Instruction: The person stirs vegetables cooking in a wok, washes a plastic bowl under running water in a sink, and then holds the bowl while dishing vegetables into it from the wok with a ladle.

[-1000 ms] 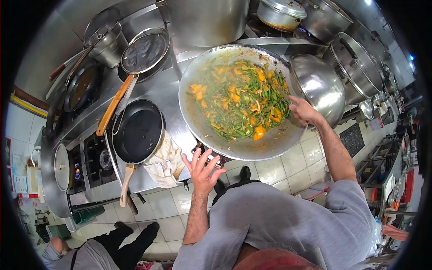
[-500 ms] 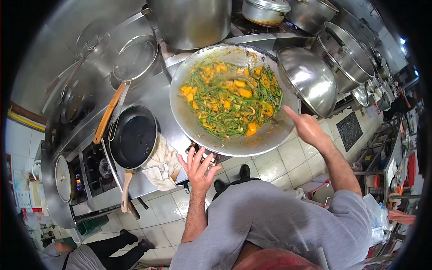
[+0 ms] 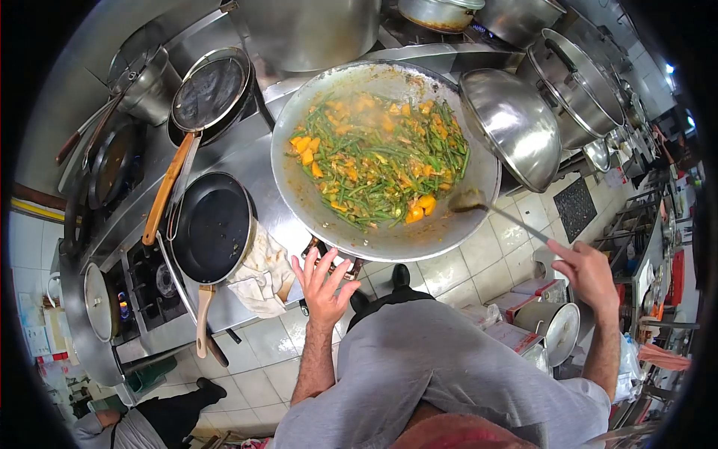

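In my right hand (image 3: pixel 587 273) is the long thin handle of a metal ladle (image 3: pixel 516 219), its head resting near the right rim of a wide metal pan (image 3: pixel 299 202). Green beans and orange pumpkin-like chunks (image 3: pixel 374 161) fill the middle of this pan, with some steam over them. My left hand (image 3: pixel 323 288) has its fingers spread, holds nothing and is just below the pan's front rim. To its left lie a crumpled cloth (image 3: pixel 262 273) and a black frying pan (image 3: pixel 213 224) with a light wooden handle.
A large domed metal bowl (image 3: pixel 512 123) leans right of the pan, beside stacked pots (image 3: pixel 572 97). Behind stands a tall stockpot (image 3: pixel 299 34). A sieve (image 3: pixel 212 90) and lit burner (image 3: pixel 123 305) are at left. Another person (image 3: pixel 149 415) is at lower left.
My right hand has drawn the ladle out of the vegetables, back and to the right, to the pan's edge. My left hand stays spread near the rim. The view has shifted slightly.
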A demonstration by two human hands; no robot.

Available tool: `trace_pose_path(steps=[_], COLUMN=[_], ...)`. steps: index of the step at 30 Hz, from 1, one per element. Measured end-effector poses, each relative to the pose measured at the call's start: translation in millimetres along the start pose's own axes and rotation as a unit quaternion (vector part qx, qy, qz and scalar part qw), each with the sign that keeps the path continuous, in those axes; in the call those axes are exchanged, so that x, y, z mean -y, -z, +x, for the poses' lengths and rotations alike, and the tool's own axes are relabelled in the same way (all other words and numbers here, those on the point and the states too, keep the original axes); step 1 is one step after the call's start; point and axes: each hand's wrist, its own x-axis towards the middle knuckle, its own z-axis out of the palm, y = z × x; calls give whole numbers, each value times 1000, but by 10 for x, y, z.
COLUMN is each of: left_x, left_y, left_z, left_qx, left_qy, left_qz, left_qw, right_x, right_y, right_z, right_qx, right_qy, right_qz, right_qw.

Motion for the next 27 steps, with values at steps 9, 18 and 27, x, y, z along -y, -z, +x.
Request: trace_pose_path(steps=[9,18,27], left_x=[36,35,38], left_y=[-46,-68,-45], left_z=[-3,-12,10], left_qx=[-12,-16,-22], left_qy=[-3,0,-24], left_qz=[-10,-7,-2], left_qw=[1000,1000,999], right_x=[119,696,335], right_y=[-768,-1248,-547], right_z=[1044,1910,1305], right_qx=[-59,-23,-72], right_qy=[100,12,51], right_qz=[-35,43,149], right_qw=[993,999,985])
